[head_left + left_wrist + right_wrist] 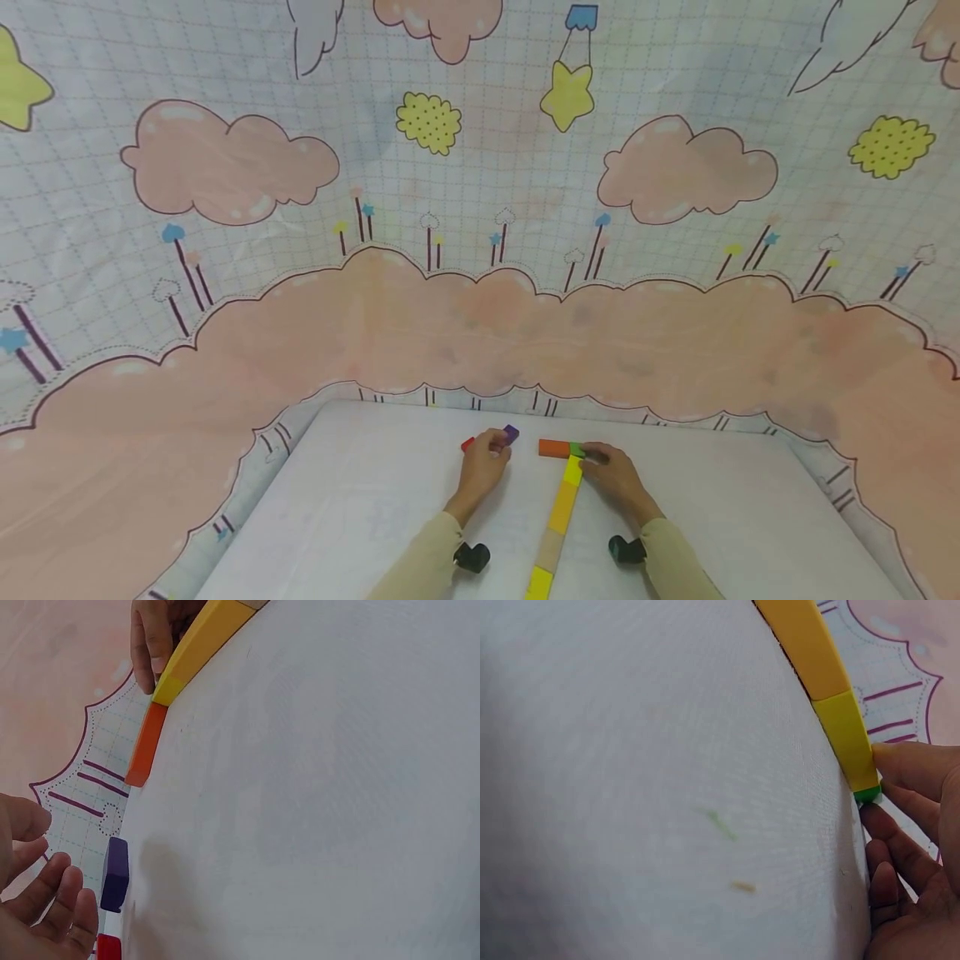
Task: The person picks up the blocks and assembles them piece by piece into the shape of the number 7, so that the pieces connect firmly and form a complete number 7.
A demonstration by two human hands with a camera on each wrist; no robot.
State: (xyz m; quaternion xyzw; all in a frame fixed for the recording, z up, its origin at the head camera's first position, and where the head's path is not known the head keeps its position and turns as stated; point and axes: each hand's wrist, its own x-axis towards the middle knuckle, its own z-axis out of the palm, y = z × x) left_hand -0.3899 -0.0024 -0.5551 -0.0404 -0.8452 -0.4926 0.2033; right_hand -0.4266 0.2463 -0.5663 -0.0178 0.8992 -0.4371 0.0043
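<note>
A strip of blocks in yellow (573, 471), orange-yellow (563, 506) and tan (550, 551) runs up the white tabletop. Across its far end lie an orange block (554, 448) and a small green block (576, 448). My right hand (618, 477) pinches the green block's right end, thumb against the side of the end yellow block (846, 739). My left hand (482, 463) hovers with loosely bent fingers beside a purple block (115, 875) and a red block (109, 947). Nothing shows between its fingers in the left wrist view.
Another yellow block (538, 583) forms the strip's near end. The white table (337, 500) ends just beyond the blocks, where a cloud-patterned cloth (480, 333) rises behind. Dark heart-shaped pieces (472, 557) sit at both sleeve cuffs.
</note>
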